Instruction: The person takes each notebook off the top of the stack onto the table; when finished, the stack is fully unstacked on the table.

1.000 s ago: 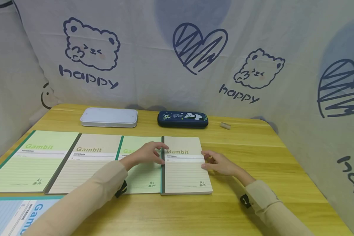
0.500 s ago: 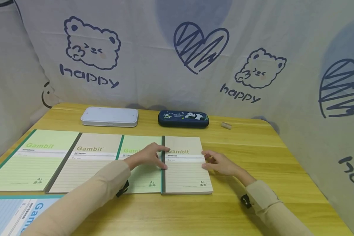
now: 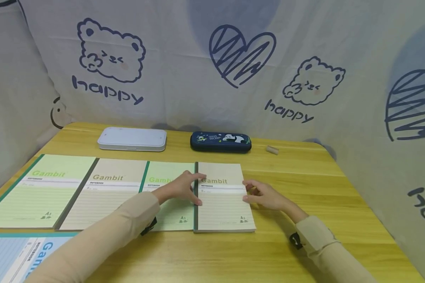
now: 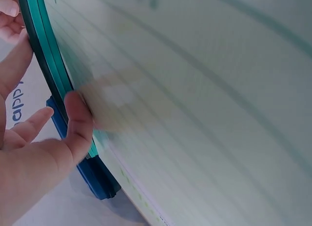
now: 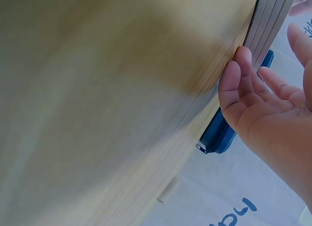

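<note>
In the head view, a beige Gambit notebook point(image 3: 221, 214) with a dark spine lies at the right end of a row of notebooks. My left hand point(image 3: 180, 186) is at its spine, index finger and thumb spread over the left edge. Opposite, my right hand point(image 3: 266, 195) has its fingertips right at the right edge, fingers loosely bent. In the right wrist view, several layered edges point(image 5: 267, 23) show beneath the cover, beside the fingertips. The left wrist view shows a teal spine point(image 4: 48, 40) under the dark one. A green notebook point(image 3: 170, 220) lies partly behind my left arm.
Further left lie a beige notebook point(image 3: 106, 204) and a green notebook point(image 3: 28, 200), with a blue notebook point(image 3: 7, 255) in front. At the back of the table stand a white case point(image 3: 132, 138), a navy panda pencil case point(image 3: 220, 142) and a small eraser-like block point(image 3: 272, 150).
My left hand has moved slightly right, its index finger and thumb now further over the beige notebook's spine. My right hand and the notebooks have hardly moved.
</note>
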Available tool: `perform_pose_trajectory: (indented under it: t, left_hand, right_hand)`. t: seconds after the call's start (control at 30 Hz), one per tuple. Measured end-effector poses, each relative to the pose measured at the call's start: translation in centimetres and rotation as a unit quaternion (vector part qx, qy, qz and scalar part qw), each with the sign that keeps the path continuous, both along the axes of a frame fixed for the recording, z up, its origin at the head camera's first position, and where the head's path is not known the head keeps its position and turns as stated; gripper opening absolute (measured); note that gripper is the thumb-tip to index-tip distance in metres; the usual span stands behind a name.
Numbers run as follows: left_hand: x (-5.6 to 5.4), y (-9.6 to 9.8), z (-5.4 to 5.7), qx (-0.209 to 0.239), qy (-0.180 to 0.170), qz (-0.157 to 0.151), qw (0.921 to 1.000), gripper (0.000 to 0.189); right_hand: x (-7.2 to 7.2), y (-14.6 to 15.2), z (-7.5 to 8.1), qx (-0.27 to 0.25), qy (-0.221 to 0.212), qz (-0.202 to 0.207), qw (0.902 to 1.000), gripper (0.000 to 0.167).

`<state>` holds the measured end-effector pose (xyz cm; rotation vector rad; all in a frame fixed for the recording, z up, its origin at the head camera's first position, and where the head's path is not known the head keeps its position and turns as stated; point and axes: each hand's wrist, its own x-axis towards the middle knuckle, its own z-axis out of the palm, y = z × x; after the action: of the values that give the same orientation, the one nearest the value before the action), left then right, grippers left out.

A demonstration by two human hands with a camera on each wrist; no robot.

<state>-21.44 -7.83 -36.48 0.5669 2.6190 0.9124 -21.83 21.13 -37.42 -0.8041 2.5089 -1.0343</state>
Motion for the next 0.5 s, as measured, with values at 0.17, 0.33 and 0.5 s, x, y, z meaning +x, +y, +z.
perform_pose_trajectory:
  t: [0.17,0.33,0.5]
  left_hand:
    - [0.08,0.06,0.23,0.014,-0.016,0.009,0.9997,0.081]
    - [0.07,0.09,0.49,0.010,-0.014,0.015,0.9997,0.079]
    - [0.04,0.01,0.59,0.010,-0.008,0.016,0.9998,0.079]
  right_hand:
    - [0.06,0.19,0.08,-0.020,0.025,0.023,0.9992,0.057]
    - [0.19,0.18,0.26,-0.025,0.030,0.028,0.9989,0.058]
    - [0.13,-0.01,0.16,-0.007,0.012,0.005,0.9999,0.054]
